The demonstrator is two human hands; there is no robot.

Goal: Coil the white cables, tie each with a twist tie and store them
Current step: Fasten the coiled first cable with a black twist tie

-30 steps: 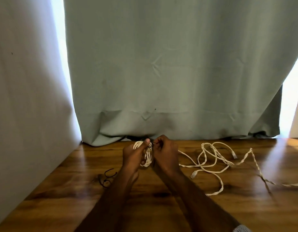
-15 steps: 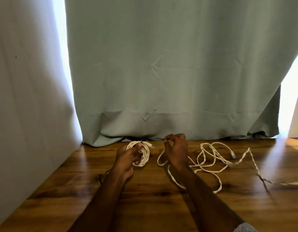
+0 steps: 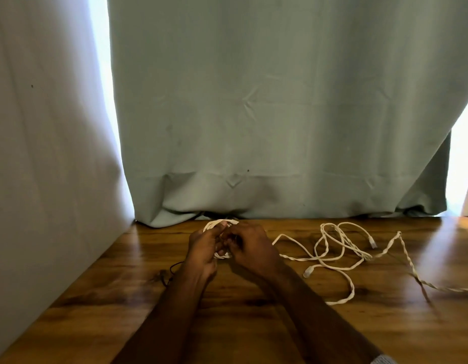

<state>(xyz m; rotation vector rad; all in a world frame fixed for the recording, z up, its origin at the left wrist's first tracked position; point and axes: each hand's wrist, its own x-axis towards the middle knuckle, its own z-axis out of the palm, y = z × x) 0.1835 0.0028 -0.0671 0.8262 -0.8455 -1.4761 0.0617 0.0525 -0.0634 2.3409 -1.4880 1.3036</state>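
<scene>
So both hands are bunched together right at the middle of the wooden counter [image 3: 254, 324], close to its far edge. The left hand [image 3: 205, 248] has its fingers curled round a small coil of white cable [image 3: 219, 224], with the loops poking out above the knuckles at about 12 o'clock and a bit of the coil showing below between the two hands. The right hand [image 3: 251, 246] is pressed up against it from the 3 o'clock side, fingers curled in at the same bundle. It looks like it's pinching something tiny there, but honestly I can't make out what, the fingers hide it.

A loose tail of cable runs out from under the right hand toward 3 o'clock and joins a messy tangle of white cables [image 3: 338, 248] lying flat on the counter, well apart from the hands. There are a couple of connector ends [image 3: 372, 243] in that tangle, and one twisted strand [image 3: 408, 261] wanders off toward the right edge.

Just at 8 o'clock from the left wrist there's a thin dark wire thing [image 3: 170, 274] on the wood, partly blurred, can't say exactly what it is.

Behind everything a grey-green curtain [image 3: 280, 114] hangs down to the counter's back edge, with a pale white curtain [image 3: 49, 153] on the left side.
</scene>
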